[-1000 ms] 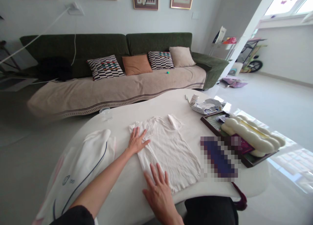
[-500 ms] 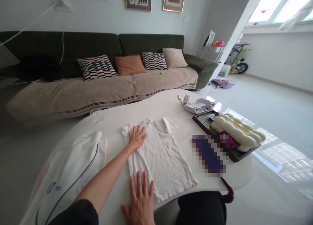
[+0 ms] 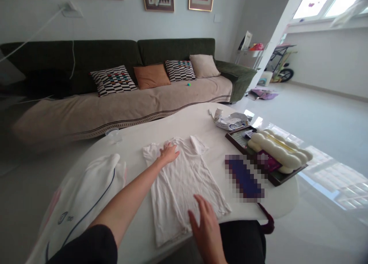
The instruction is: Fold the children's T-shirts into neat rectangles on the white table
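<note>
White T-shirt (image 3: 184, 191) | lay spread on counter (image 3: 178, 120), directly under my left grip (image 3: 169, 153) and just ahead of my right grip (image 3: 204, 227) | left grip open, pressing cloth down to pin it | right grip open, fingers spread, hovering near hem

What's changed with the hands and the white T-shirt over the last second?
The right hand has lifted and moved rightward, now by the hem of the white T-shirt, whose lower part lies spread farther toward the person. The left hand has slid slightly toward the collar. The tray and its cream padded object stayed put.
</note>
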The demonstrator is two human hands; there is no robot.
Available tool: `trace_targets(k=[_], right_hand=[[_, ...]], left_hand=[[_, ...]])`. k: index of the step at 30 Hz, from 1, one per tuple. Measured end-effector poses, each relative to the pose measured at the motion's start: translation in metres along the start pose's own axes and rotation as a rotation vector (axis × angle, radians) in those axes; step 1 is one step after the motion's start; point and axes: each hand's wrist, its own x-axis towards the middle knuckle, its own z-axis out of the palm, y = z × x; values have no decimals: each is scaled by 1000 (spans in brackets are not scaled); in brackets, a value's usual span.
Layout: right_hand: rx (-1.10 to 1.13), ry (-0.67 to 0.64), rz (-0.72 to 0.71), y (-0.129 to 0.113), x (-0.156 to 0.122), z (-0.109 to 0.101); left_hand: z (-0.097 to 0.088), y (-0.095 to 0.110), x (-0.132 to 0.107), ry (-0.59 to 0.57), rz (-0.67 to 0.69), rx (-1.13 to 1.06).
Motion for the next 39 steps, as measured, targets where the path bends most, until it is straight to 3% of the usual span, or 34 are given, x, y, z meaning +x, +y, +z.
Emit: trace_targets(k=[3,7,10,14,17,20,24,27,30,32,36,39], right_hand=[[-138,187,150,42,19,-25],[-222,204,147,79,25,-29],[-220,156,176,84,24,-25],[-197,97,238,78,27,-27],[-150,131,222,72,31,-33],[-2,164,148,58,32,-39],[186,23,-64,32,22,-36],[192,-106,-169,22,9,-24],[118,-97,-226,27,-3,-9],[60,-87,-263,33,-6,-4],[-46,-164,-295,39,-7,-6],[-89,-188,-286,38,-7,-9]], left_hand=[[17,52,15,-32,87,-21],[48,114,26,-26,145,-58],[68,134,28,-12,117,-104],[81,135,35,34,26,-244],[75,128,43,97,-26,-415],[58,106,39,189,-92,-615],[31,46,3,289,-179,-826],[19,-1,-28,323,-283,-1090],[14,-28,-42,340,-400,-1283],[9,-36,-39,296,-418,-1266],[-14,-40,-20,42,-355,-1119],[-29,-43,-7,24,-331,-1030]])
